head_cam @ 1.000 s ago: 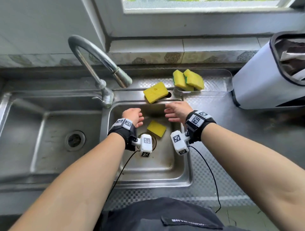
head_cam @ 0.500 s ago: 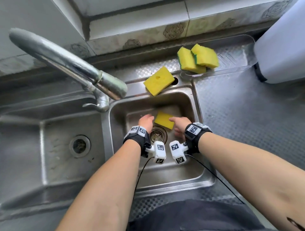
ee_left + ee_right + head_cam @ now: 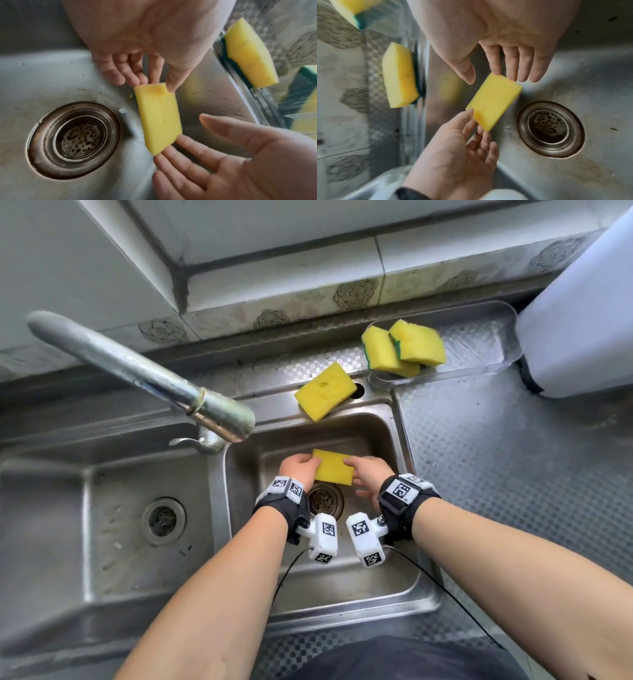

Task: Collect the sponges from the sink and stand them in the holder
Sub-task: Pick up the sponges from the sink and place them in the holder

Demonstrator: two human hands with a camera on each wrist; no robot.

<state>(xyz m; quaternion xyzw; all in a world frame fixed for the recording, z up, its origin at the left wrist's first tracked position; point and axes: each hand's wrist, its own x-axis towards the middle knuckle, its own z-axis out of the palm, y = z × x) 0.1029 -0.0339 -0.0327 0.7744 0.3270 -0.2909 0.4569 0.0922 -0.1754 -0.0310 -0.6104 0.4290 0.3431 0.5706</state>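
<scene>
Both hands down in the small right steel sink basin, landmark the round steel drain strainer. Flat yellow rectangular sponge sits just behind the strainer, held between the hands. Left hand grip: fingertips pinch its left end. Right hand grip: thumb and fingers pinch its right end. 2 yellow-green sponges lean in the clear plastic holder tray, far behind-right of the strainer. 1 more yellow sponge on the basin's back rim.
</scene>
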